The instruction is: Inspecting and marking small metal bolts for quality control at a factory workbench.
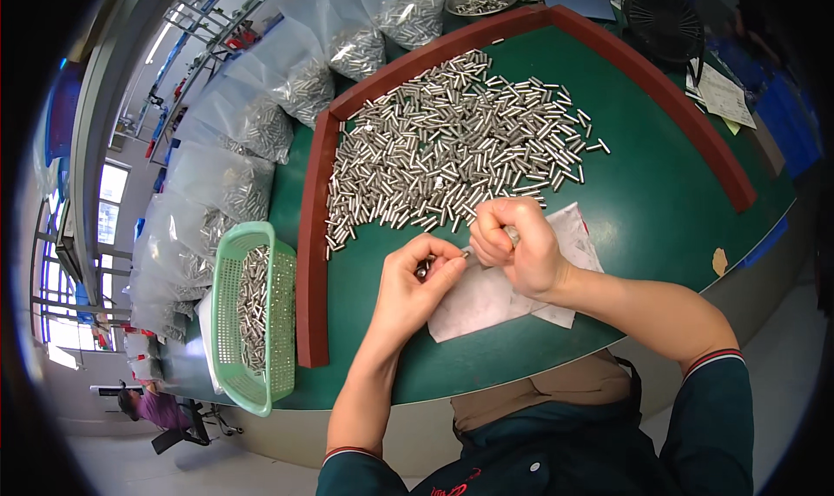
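Note:
A wide heap of short, shiny metal pins (460, 140) covers the green tabletop in front of me. My left hand (419, 274) is closed just short of the heap, with several metal pins (424, 268) in its curled fingers. One pin's end pokes out at the thumb and fingertip. Close beside it, my right hand (521, 246) makes a fist; something small and pale shows inside, too hidden to name. Beneath both hands lies a stained white cloth (469, 309), creased and flat on the table.
Dark red wooden rails (314, 261) border the heap. Outside the left rail stands a green plastic basket (284, 322) holding pins. Clear bags of pins (304, 83) line the far left. A metal bowl (479, 1), black fan (663, 23) and papers (723, 96) sit farther back. Another person (161, 409) sits at far left.

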Demonstrator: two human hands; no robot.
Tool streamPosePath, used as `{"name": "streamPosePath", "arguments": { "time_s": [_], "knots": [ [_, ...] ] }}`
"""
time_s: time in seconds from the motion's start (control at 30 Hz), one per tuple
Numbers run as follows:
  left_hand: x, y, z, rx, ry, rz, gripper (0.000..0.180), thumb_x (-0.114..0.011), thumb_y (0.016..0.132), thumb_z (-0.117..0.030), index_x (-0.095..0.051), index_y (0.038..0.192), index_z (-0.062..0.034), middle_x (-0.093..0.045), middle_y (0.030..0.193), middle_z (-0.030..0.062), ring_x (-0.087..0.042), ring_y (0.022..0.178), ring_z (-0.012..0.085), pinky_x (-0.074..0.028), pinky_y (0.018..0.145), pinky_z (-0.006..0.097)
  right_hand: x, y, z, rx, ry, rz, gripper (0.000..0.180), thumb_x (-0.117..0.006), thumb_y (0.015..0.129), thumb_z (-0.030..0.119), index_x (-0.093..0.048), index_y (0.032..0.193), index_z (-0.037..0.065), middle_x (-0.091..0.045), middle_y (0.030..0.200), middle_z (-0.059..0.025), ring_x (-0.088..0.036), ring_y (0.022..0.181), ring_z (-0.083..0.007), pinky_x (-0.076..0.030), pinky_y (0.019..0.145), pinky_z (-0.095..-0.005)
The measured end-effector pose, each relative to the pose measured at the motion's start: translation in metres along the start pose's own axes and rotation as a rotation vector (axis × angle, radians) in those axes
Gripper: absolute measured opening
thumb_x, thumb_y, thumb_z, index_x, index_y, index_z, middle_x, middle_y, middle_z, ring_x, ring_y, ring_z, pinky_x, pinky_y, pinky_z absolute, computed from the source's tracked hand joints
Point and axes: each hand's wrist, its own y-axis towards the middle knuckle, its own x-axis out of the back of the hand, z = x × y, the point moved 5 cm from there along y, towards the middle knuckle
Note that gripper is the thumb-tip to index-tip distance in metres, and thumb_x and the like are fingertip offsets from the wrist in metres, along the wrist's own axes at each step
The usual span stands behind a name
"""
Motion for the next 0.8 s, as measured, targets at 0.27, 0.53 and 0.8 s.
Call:
{"name": "streamPosePath", "arguments": {
  "time_s": [0.27,0.53,0.8],
  "knots": [
    [0.004,0.005,0.019,0.23,-1.043,0.21,0.019,-0.054,0.084,-0.01,-0.054,0.099,0.0007,-0.056,0.08,0.0064,-0.036,0.054,0.0034,-0.031,0.047,0.016,0.0,0.0,-0.003,-0.033,-0.007,0.011,0.034,-0.032,0.082,0.023,-0.027,0.05,0.011,-0.025,0.043,0.0021,-0.018,0.04,-0.0079,-0.016,0.04,-0.0243],
    [0.005,0.005,0.015,0.297,-1.071,0.173,0.026,-0.052,0.084,-0.008,-0.05,0.106,0.0045,-0.057,0.083,0.0089,-0.037,0.055,0.0033,-0.031,0.046,0.015,0.0,0.002,-0.003,-0.053,-0.014,0.01,0.035,-0.032,0.082,0.026,-0.027,0.05,0.011,-0.024,0.043,0.0023,-0.018,0.04,-0.0081,-0.016,0.041,-0.0242],
    [0.018,0.007,0.021,0.185,-0.858,0.024,0.025,-0.052,0.086,-0.023,-0.046,0.068,-0.0059,-0.039,0.061,-0.0012,-0.033,0.05,0.0073,-0.028,0.046,0.019,0.0,0.003,-0.002,-0.063,0.012,0.001,0.035,-0.032,0.081,0.027,-0.027,0.05,0.011,-0.024,0.042,0.0025,-0.018,0.04,-0.0081,-0.016,0.041,-0.0243]
  ]
}}
